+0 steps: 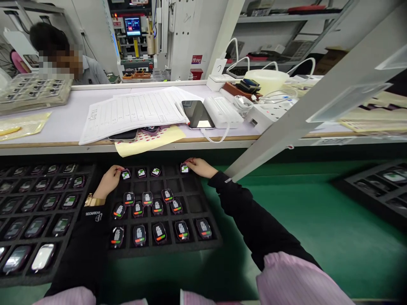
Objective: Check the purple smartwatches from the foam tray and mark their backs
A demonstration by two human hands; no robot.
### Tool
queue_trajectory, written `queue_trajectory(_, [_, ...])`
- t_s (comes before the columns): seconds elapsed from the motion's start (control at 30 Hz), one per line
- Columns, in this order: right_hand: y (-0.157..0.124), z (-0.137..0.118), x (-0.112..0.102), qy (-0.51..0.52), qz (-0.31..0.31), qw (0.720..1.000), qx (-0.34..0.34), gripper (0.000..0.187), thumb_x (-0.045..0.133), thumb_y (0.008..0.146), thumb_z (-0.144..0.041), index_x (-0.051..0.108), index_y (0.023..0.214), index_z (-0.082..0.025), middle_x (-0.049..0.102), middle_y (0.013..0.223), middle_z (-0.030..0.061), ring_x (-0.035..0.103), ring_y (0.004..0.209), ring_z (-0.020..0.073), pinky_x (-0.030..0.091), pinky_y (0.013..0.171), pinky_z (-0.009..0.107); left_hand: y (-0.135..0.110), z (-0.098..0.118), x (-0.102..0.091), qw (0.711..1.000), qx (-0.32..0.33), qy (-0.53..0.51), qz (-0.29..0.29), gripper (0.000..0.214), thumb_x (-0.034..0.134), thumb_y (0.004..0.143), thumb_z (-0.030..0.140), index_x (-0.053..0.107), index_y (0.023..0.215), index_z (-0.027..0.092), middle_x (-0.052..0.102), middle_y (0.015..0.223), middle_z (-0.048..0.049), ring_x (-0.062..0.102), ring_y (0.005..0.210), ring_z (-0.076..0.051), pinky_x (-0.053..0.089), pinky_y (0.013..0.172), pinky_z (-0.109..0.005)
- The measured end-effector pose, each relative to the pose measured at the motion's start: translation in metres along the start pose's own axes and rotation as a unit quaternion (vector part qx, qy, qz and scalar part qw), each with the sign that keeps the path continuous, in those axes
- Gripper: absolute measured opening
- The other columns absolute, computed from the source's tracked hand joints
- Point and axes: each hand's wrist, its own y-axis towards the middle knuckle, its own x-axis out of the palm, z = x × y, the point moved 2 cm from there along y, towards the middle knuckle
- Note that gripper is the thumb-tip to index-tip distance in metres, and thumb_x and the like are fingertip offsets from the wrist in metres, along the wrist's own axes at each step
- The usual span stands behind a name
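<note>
A black foam tray point(165, 250) with square compartments lies in front of me. My left hand point(107, 183), with a gold band at the wrist, pinches the edge of a lit smartwatch body point(126, 174) at the tray's far left corner. At the far right corner, the fingertips of my right hand point(202, 167) close on another smartwatch body point(185, 168) with a white and green screen. Two similar watch bodies point(141, 172) sit between them in the far row. Nearer me, several watch bodies point(159, 232) show dark screens with red and green bars.
A second foam tray point(65, 250) of watch bodies adjoins on the left; another tray point(375, 186) lies far right. A slanted metal post point(280, 114) rises beside my right arm. The shelf above carries papers point(136, 110), a phone point(197, 113) and cables. A person point(90, 70) sits beyond.
</note>
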Motion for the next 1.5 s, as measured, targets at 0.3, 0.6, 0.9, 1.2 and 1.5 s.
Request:
queue_trajectory(0.3, [-0.052, -0.034, 0.018, 0.276, -0.022, 0.960, 0.036, 0.045, 0.026, 0.111, -0.043, 0.057, 0.123, -0.011, 0.073, 0.110, 0.0199, 0.069, 0.071, 0.0167, 0.045, 0.043, 0.019, -0.005, 0.016, 0.006, 0.993, -0.013, -0.109, 0.053, 0.024, 0.051, 0.089, 0.028, 0.063, 0.108, 0.018, 0.071, 0.104, -0.0105, 0.068, 0.096, -0.023, 0.051, 0.084, -0.033])
queue_trajectory(0.6, [-0.104, -0.087, 0.045, 0.461, -0.119, 0.877, -0.061, 0.052, 0.083, 0.080, -0.032, 0.060, 0.124, -0.017, 0.072, 0.115, 0.0115, 0.056, 0.063, 0.0094, 0.041, 0.041, 0.014, -0.051, 0.062, 0.000, 0.943, -0.034, -0.330, -0.028, 0.052, 0.052, 0.092, 0.051, 0.057, 0.129, 0.015, 0.066, 0.097, -0.0097, 0.067, 0.071, -0.016, 0.041, 0.048, -0.022])
queue_trajectory(0.9, [-0.128, -0.145, 0.041, 0.510, -0.017, 0.853, -0.108, 0.040, 0.069, 0.089, -0.049, 0.066, 0.116, -0.020, 0.073, 0.093, 0.0062, 0.043, 0.049, 0.0064, 0.026, 0.041, 0.018, -0.118, 0.140, -0.028, 0.895, 0.006, -0.446, -0.020, 0.037, 0.072, 0.085, 0.040, 0.072, 0.116, 0.021, 0.066, 0.087, -0.0044, 0.059, 0.062, -0.010, 0.037, 0.045, -0.018])
queue_trajectory(1.2, [-0.141, -0.165, 0.035, 0.479, 0.049, 0.865, -0.141, 0.038, 0.074, 0.082, -0.038, 0.064, 0.115, -0.021, 0.070, 0.088, 0.0041, 0.045, 0.054, 0.0094, 0.028, 0.043, 0.020, -0.142, 0.174, -0.035, 0.909, 0.117, -0.399, 0.021, 0.034, 0.069, 0.088, 0.032, 0.072, 0.121, 0.027, 0.072, 0.107, -0.0054, 0.058, 0.060, -0.011, 0.054, 0.056, -0.024])
queue_trajectory(1.5, [-0.138, -0.160, 0.033, 0.445, 0.035, 0.881, -0.155, 0.036, 0.071, 0.084, -0.032, 0.063, 0.117, -0.020, 0.072, 0.092, 0.0062, 0.049, 0.057, 0.0102, 0.031, 0.043, 0.020, -0.137, 0.163, -0.035, 0.913, 0.100, -0.395, 0.023, 0.031, 0.067, 0.093, 0.039, 0.073, 0.122, 0.028, 0.068, 0.077, -0.0013, 0.056, 0.055, -0.010, 0.049, 0.051, -0.020])
